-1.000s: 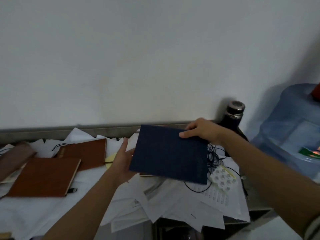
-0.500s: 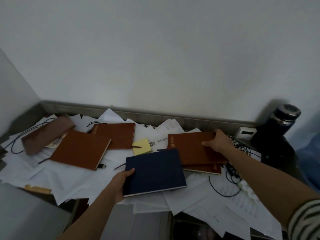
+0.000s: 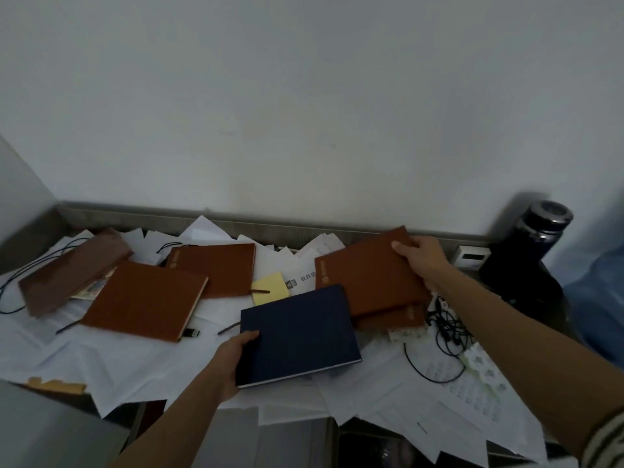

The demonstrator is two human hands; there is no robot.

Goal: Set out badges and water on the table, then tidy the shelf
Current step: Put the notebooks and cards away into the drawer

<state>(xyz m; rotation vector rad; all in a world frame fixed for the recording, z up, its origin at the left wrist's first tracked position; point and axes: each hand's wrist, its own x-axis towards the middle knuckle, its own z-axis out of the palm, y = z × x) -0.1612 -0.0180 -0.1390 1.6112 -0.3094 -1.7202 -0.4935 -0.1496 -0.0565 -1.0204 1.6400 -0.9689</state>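
On the shelf (image 3: 141,213), amid loose papers (image 3: 135,366): left hand (image 3: 236,358) grips blue notebook (image 3: 300,332) at its 9 o'clock edge; right hand (image 3: 423,260) grips brown notebook (image 3: 364,278) by its far corner, 2 o'clock of the blue one.

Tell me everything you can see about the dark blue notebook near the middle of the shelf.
The dark blue notebook is a closed hardcover with a faintly textured cover and pale page edges along its near side. It sits askew, low over loose white papers; whether it rests on them is unclear. The left hand grips its near left corner, thumb on top. Its far right edge meets a brown notebook.
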